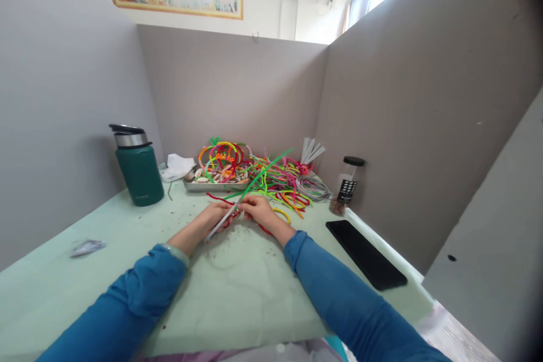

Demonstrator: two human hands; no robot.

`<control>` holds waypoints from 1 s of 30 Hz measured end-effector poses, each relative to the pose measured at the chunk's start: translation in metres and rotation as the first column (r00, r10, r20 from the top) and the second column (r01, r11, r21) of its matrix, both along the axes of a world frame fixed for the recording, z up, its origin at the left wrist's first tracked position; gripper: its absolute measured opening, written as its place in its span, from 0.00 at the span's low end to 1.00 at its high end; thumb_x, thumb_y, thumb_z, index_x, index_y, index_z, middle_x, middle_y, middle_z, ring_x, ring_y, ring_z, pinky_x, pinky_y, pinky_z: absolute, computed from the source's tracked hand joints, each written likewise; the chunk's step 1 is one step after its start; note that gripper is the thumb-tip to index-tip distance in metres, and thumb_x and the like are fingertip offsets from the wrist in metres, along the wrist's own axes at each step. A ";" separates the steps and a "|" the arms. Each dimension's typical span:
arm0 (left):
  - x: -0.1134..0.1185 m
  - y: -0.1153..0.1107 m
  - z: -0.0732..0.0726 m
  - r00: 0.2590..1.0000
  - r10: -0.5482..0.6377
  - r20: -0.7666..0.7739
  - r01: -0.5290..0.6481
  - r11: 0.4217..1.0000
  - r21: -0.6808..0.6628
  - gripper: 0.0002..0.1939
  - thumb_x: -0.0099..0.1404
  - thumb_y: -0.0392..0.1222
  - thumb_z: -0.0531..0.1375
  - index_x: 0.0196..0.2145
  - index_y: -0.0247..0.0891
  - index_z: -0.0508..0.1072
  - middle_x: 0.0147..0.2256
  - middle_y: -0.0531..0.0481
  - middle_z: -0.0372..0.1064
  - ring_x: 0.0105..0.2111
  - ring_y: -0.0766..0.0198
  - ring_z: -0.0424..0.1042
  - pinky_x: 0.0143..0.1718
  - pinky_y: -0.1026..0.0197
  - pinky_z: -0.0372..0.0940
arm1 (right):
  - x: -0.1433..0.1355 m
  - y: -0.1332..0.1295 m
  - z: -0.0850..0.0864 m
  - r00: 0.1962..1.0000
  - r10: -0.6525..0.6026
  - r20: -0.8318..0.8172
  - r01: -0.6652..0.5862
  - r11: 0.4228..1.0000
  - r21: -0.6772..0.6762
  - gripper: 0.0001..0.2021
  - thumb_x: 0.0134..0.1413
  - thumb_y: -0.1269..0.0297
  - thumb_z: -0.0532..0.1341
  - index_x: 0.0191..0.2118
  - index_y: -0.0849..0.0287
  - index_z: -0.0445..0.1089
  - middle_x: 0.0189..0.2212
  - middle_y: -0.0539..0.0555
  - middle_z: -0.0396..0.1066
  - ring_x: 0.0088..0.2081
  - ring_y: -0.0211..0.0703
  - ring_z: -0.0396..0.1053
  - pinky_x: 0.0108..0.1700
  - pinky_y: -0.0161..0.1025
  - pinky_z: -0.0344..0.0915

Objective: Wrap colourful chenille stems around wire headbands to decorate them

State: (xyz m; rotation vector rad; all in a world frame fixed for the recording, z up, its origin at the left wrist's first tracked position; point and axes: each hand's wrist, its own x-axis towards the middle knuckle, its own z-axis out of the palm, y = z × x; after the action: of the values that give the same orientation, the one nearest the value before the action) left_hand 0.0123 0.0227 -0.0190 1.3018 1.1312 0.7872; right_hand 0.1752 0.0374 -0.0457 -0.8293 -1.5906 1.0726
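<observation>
Grey partitions rise behind the pale-green tabletop; at frame centre, my left fingers and right fingers grasp a long thin strip, green above, whitish below.

There is room to pass between the blue sleeves over the pale green cover, and left of them toward the green bottle. Ahead, a long green stem slants up before the stem heap, beside the metal tray; grey partitions stand behind. A jar and black slab crowd the right. Any gap behind the tray is hard to judge.
</observation>
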 end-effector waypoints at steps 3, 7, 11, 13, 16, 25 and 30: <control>0.001 -0.003 0.003 1.000 -0.008 -0.014 0.008 1.000 0.007 0.14 0.47 0.46 0.65 0.27 0.35 0.66 0.17 0.55 0.62 0.12 0.76 0.52 0.12 0.70 0.38 | 0.000 -0.001 0.001 1.000 -0.008 0.017 0.008 1.000 0.013 0.07 0.44 0.61 0.62 0.25 0.60 0.69 0.16 0.46 0.62 0.18 0.32 0.58 0.21 0.31 0.53; 0.001 -0.003 0.004 0.999 -0.008 -0.043 0.008 1.000 0.004 0.13 0.48 0.45 0.64 0.27 0.34 0.66 0.17 0.55 0.62 0.12 0.76 0.52 0.12 0.70 0.39 | 0.001 -0.001 0.002 0.998 -0.004 0.065 0.001 0.999 0.049 0.08 0.46 0.61 0.61 0.27 0.61 0.72 0.16 0.47 0.62 0.18 0.32 0.57 0.21 0.31 0.52; 0.002 -0.002 0.003 0.997 -0.018 -0.071 0.018 1.000 0.002 0.13 0.48 0.45 0.63 0.28 0.34 0.67 0.17 0.55 0.62 0.11 0.76 0.51 0.12 0.69 0.39 | 0.002 0.002 -0.001 0.996 0.006 0.092 -0.013 0.997 0.078 0.09 0.46 0.61 0.62 0.28 0.62 0.73 0.18 0.48 0.63 0.19 0.33 0.57 0.20 0.31 0.52; 0.001 -0.002 0.003 0.996 -0.033 -0.078 0.034 0.999 0.010 0.14 0.48 0.46 0.64 0.28 0.34 0.67 0.17 0.55 0.62 0.12 0.76 0.50 0.12 0.69 0.39 | 0.002 0.004 -0.002 0.996 0.016 0.093 -0.022 0.997 0.073 0.09 0.47 0.60 0.61 0.27 0.62 0.73 0.18 0.48 0.63 0.20 0.33 0.58 0.20 0.31 0.52; 0.001 -0.001 0.002 0.995 -0.047 -0.091 0.048 0.999 0.011 0.15 0.47 0.46 0.64 0.28 0.34 0.67 0.17 0.56 0.62 0.12 0.76 0.50 0.12 0.69 0.39 | 0.003 0.006 -0.004 0.994 0.047 0.094 -0.052 0.998 0.042 0.10 0.47 0.59 0.62 0.27 0.62 0.72 0.19 0.49 0.65 0.20 0.33 0.59 0.21 0.31 0.53; 0.000 -0.001 0.000 0.996 -0.066 -0.057 0.066 0.998 0.010 0.17 0.45 0.48 0.65 0.28 0.34 0.67 0.17 0.56 0.62 0.11 0.77 0.50 0.12 0.70 0.39 | 0.005 0.008 -0.007 0.991 0.085 0.104 -0.085 0.996 0.000 0.12 0.50 0.56 0.59 0.28 0.61 0.70 0.18 0.48 0.64 0.20 0.32 0.59 0.22 0.31 0.53; -0.001 0.002 -0.002 0.996 -0.067 -0.059 0.068 0.998 0.017 0.18 0.45 0.49 0.65 0.29 0.34 0.67 0.17 0.56 0.62 0.12 0.76 0.50 0.12 0.69 0.38 | 0.005 0.007 -0.006 0.991 0.098 0.094 -0.098 0.995 -0.003 0.12 0.50 0.56 0.59 0.28 0.62 0.69 0.20 0.48 0.65 0.20 0.32 0.60 0.23 0.31 0.53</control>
State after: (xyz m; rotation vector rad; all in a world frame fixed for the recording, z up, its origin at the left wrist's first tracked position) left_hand 0.0115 0.0246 -0.0205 1.3799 1.1227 0.7156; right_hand 0.1804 0.0447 -0.0518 -0.8183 -1.7256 1.1159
